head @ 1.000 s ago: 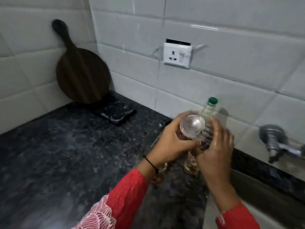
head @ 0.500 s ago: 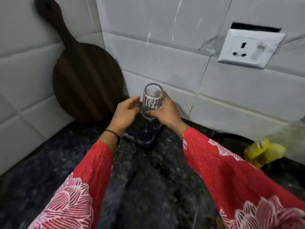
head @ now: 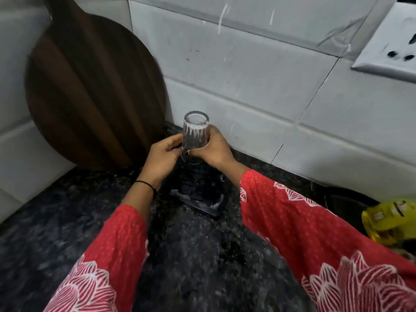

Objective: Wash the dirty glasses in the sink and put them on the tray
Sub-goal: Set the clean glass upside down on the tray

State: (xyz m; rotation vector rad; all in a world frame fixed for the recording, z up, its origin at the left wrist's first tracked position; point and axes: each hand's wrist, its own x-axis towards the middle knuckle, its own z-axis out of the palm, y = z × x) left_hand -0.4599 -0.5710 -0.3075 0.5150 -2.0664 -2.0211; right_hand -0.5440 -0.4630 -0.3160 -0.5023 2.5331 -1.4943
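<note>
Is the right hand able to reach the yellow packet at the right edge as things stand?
Probably not at once: the right hand is holding the glass together with the left hand over the black tray. Nothing blocks the way to the yellow packet.

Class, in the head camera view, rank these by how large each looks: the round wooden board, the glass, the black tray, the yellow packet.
1. Wooden board, clearly largest.
2. Black tray, partly hidden by the arms.
3. Yellow packet, cut off at the edge, so its rank against the tray is unsure.
4. Glass, smallest.
</note>
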